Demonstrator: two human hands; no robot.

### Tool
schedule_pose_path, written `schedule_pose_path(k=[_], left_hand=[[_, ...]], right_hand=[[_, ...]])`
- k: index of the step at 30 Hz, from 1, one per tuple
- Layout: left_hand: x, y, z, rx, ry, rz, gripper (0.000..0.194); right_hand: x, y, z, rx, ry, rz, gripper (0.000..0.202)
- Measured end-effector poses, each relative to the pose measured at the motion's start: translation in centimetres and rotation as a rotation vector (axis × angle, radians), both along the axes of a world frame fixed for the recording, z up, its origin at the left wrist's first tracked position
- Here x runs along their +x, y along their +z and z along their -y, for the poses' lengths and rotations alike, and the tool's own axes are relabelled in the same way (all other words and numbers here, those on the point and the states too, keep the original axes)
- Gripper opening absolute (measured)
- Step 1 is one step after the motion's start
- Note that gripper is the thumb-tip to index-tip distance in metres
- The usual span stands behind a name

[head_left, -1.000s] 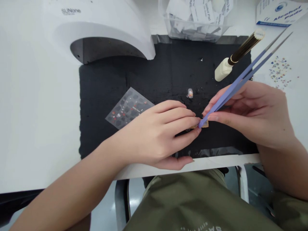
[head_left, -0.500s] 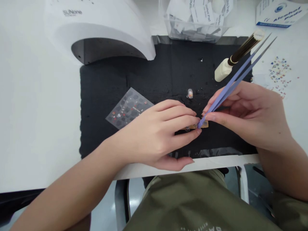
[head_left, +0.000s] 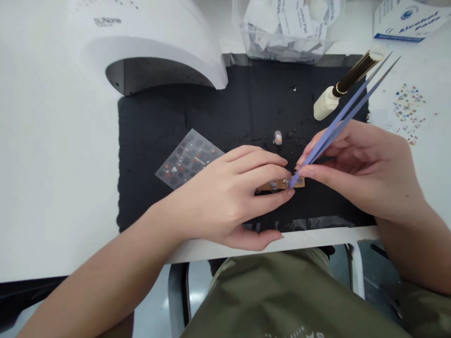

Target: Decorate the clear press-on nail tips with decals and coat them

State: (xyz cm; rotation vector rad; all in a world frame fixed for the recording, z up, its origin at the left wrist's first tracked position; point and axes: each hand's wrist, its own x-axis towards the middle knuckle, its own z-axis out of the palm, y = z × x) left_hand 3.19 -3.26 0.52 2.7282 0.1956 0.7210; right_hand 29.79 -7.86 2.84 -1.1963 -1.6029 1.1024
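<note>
A small brown strip (head_left: pixel 283 184) is pinned to the black mat (head_left: pixel 218 117) on the bench by the left hand (head_left: pixel 229 197), fingers closed on it; purple tweezers (head_left: pixel 338 124) are gripped by the right hand (head_left: pixel 366 171), tips touching the strip.

Bare black mat (head_left: pixel 225 108) lies open across the frame's centre and lower left. A white lamp (head_left: pixel 148 42) blocks the upper left, a tub (head_left: pixel 285 33) the top edge, a brush (head_left: pixel 347 80) the upper right.
</note>
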Motion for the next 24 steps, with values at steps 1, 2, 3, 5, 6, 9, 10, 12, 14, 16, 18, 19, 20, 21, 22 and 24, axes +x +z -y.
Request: schedule_pose_path(k=[1,2,3,5,6,9,10,12,14,16,18,19,20,21,22,24], left_hand=[[0.00,-0.04,0.02,-0.001,-0.001,0.002,0.043],[0.00,-0.08,0.04,0.000,-0.002,0.008,0.044],[0.01,-0.12,0.06,0.000,-0.003,0.010,0.044],[0.05,-0.16,0.09,-0.003,-0.001,0.007,0.044],[0.07,-0.15,0.10,-0.006,-0.001,0.003,0.044],[0.13,-0.07,0.09,-0.008,0.007,-0.004,0.043],[0.14,-0.04,0.08,-0.008,0.011,-0.004,0.043],[0.17,-0.01,0.07,-0.005,0.015,-0.003,0.044],[0.18,-0.03,0.10,-0.007,0.016,-0.004,0.044],[0.16,-0.08,0.15,-0.010,0.014,-0.010,0.044],[0.11,-0.10,0.22,-0.017,0.012,-0.013,0.043],[0.08,-0.10,0.24,-0.019,0.010,-0.010,0.043],[0.06,-0.08,0.25,-0.023,0.008,-0.007,0.043],[0.04,-0.05,0.25,-0.027,0.005,-0.003,0.043],[0.02,-0.02,0.24,-0.030,0.003,-0.003,0.043],[-0.01,0.05,0.22,-0.028,0.002,-0.005,0.042]], right_hand=[[0.01,-0.02,-0.04,-0.005,0.003,-0.009,0.020],[0.00,-0.04,-0.11,-0.011,0.007,-0.020,0.020],[-0.01,-0.08,-0.18,-0.017,0.009,-0.032,0.020],[-0.03,-0.18,-0.31,-0.018,0.008,-0.056,0.020],[-0.03,-0.24,-0.36,-0.018,0.003,-0.062,0.020],[0.01,-0.40,-0.40,-0.016,-0.017,-0.056,0.019],[0.04,-0.44,-0.39,-0.013,-0.021,-0.054,0.020],[0.06,-0.49,-0.35,-0.003,-0.022,-0.051,0.022],[0.04,-0.48,-0.29,0.002,-0.017,-0.042,0.022],[-0.02,-0.43,-0.21,0.008,-0.017,-0.031,0.022],[-0.09,-0.36,-0.08,0.020,-0.017,-0.031,0.022],[-0.12,-0.32,-0.01,0.027,-0.018,-0.026,0.022],[-0.15,-0.27,0.08,0.034,-0.021,-0.016,0.022],[-0.17,-0.23,0.17,0.037,-0.023,-0.002,0.022],[-0.19,-0.19,0.26,0.038,-0.028,0.015,0.022],[-0.23,-0.11,0.41,0.044,-0.032,0.035,0.022]])
